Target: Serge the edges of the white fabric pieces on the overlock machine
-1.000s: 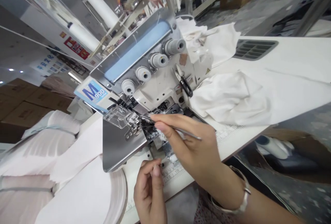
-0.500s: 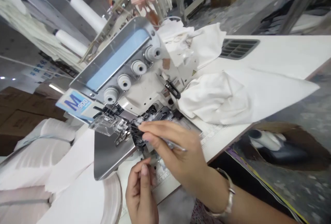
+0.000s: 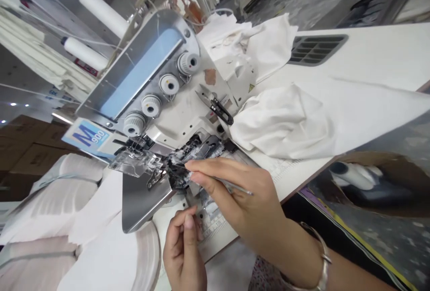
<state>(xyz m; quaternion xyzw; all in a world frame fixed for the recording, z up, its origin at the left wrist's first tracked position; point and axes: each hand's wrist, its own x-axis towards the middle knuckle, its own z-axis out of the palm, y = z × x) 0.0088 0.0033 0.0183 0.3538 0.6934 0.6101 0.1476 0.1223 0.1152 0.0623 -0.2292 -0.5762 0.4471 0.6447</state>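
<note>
The right hand (image 3: 242, 197), a metal bangle (image 3: 323, 273) at its wrist, comes in from the lower right and is clamped on slim steel tweezers (image 3: 235, 184). Thumb and fingers close around them, the tail pokes out to the right, and the tip is hidden behind the fingers at the open looper area (image 3: 181, 165) of an overlock sewing machine (image 3: 178, 102) at centre frame. The left hand (image 3: 184, 255) sits just below at bottom centre, thumb and fingertips together near the needle plate; whether they pinch a thread is too fine to tell. Over the last second the head has shifted, but both hands have stayed at this same spot, close together and not touching. Thread snips (image 3: 215, 109) lie on the machine's cover, a clear presser foot (image 3: 134, 162) sits left of the fingers, white fabric (image 3: 278, 125) is heaped on the desk (image 3: 369, 58) at right, and pale pink fabric (image 3: 40, 201) piles up at lower left.
</note>
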